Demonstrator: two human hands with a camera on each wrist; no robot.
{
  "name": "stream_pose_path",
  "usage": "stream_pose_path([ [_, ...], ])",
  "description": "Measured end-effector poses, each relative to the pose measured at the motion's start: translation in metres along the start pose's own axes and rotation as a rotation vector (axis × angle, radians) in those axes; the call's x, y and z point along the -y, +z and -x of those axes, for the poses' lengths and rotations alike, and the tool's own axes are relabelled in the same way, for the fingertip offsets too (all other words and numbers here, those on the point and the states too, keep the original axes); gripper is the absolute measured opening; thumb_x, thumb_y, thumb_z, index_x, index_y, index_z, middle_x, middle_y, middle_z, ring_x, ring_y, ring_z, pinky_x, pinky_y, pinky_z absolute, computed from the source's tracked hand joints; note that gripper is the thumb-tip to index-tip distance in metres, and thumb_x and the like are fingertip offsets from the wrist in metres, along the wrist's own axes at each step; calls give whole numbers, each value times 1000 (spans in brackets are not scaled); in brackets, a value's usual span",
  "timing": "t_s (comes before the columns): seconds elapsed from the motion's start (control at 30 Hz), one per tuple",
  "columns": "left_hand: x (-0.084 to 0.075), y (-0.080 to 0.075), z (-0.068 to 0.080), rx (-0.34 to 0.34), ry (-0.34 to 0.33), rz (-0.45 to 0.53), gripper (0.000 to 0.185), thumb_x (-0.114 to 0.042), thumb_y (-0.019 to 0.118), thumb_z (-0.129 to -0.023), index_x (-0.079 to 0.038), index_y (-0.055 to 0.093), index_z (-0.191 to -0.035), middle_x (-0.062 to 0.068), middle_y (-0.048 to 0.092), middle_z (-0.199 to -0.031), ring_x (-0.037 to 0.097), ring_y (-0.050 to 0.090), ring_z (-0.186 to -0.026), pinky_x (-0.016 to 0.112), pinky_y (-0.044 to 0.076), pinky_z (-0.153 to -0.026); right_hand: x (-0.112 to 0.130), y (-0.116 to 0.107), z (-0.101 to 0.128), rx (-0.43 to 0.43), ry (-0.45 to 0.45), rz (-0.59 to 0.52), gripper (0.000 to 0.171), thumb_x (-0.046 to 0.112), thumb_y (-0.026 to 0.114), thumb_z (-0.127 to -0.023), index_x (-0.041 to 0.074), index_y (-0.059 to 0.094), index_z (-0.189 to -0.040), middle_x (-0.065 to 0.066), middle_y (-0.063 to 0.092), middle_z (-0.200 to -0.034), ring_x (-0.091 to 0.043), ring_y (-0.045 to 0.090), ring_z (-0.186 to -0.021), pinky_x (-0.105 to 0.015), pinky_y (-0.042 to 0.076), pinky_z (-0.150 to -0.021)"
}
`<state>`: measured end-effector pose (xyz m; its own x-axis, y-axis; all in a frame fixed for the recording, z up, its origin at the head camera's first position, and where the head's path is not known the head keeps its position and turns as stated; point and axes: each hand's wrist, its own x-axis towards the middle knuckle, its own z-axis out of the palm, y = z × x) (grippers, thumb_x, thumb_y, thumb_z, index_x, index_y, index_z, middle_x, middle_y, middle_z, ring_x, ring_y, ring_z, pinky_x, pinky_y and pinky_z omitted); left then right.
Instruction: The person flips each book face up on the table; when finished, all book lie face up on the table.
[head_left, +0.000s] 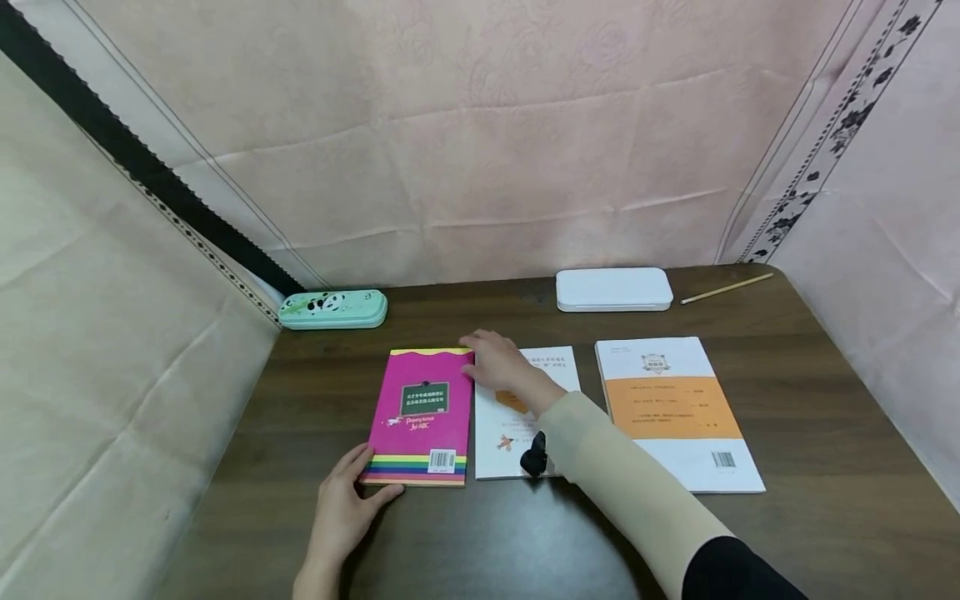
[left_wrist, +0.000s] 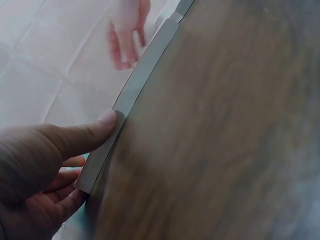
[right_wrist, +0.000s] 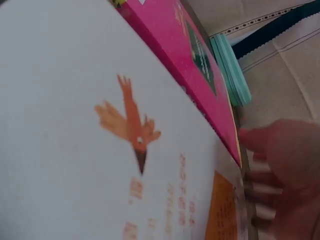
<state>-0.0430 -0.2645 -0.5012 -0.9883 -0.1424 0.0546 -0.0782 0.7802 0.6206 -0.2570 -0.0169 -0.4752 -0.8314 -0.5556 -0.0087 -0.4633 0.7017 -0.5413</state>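
The pink book (head_left: 420, 417) lies flat on the left part of the table (head_left: 247, 508), its barcode at the near right of its cover. The left hand (head_left: 347, 504) has its grip clamped on the book's near left corner, thumb against the near edge and fingers along the left side. The right hand (head_left: 501, 363) reaches over a white book (head_left: 497, 437) to the pink book's far right corner, its grip apart, fingers loosely spread; blur hides whether it touches. The white book, with an orange bird on its cover, lies just right of the pink one, partly hidden by the light sleeve (head_left: 630, 475). Farther right is a white-and-orange book (head_left: 675, 408). Along the far edge are a teal case (head_left: 333, 309) at left, and a white case (head_left: 613, 290) and a thin pencil (head_left: 727, 288) at right.
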Motion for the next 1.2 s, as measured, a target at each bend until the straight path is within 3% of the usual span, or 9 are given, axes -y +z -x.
stream_pose_path([
  [0.1, 0, 2, -1, 6, -7, 14, 79, -21, 89, -79, 9, 51, -141, 26, 51, -145, 44, 51, -131, 54, 48, -102, -4, 2, -1, 11, 65, 67, 54, 34, 65, -100, 10, 54, -146, -11, 57, -144, -31, 48, -136, -55, 27, -119],
  [0.2, 0, 2, -3, 1, -4, 12, 77, -17, 89, -79, 10, 51, -141, 27, 52, -144, 44, 52, -130, 53, 49, -102, -6, 1, -2, 8, 38, 19, 47, 26, 62, -102, 7, 57, -144, -11, 60, -141, -30, 50, -136, -57, 20, -121],
  [0.4, 1, 1, -3, 7, 13, -10, 77, -14, 88, -80, 11, 50, -141, 27, 51, -144, 45, 52, -130, 54, 49, -102, -10, -3, -1, -44, -37, -131, 41, 0, 56, -99, 4, 59, -140, -12, 61, -132, -28, 56, -126, -41, 43, -110],
  [0.6, 2, 0, -1, 35, 11, -3, 79, -14, 87, -80, 10, 47, -144, 25, 48, -147, 44, 49, -133, 54, 47, -104, -16, -9, 0, -87, -167, -149, 43, 10, 72, -95, 6, 63, -137, -6, 59, -124, -25, 59, -116, -36, 50, -101],
  [0.73, 2, -2, 1, 48, -6, 9, 81, -16, 88, -80, 9, 46, -145, 25, 46, -150, 43, 46, -136, 55, 43, -108, -18, -15, 4, -101, -200, -172, 42, 15, 77, -91, 10, 68, -132, -2, 63, -122, -24, 60, -113, -37, 50, -99],
  [0.87, 5, -3, 5, -7, 22, 13, 74, -13, 89, -77, 7, 56, -139, 23, 51, -146, 43, 49, -134, 55, 44, -106, -19, -19, 6, -121, -235, -259, 40, 15, 78, -90, 12, 69, -129, 0, 67, -121, -20, 64, -109, -34, 53, -98],
  [1.03, 9, -2, 13, -136, 120, 31, 54, -7, 89, -76, 6, 68, -124, 21, 62, -135, 38, 62, -121, 50, 53, -94, -19, -18, 5, -145, -292, -383, 38, 12, 75, -92, 12, 66, -129, -2, 69, -119, -14, 68, -103, -28, 56, -91],
  [1.2, 8, 2, 14, -157, 180, 189, 49, 4, 85, -77, 9, 68, -123, 20, 63, -134, 32, 66, -114, 31, 58, -85, -16, -20, 3, -213, -327, -452, 31, 11, 70, -96, 13, 61, -125, -3, 70, -113, -13, 69, -95, -28, 58, -81],
])
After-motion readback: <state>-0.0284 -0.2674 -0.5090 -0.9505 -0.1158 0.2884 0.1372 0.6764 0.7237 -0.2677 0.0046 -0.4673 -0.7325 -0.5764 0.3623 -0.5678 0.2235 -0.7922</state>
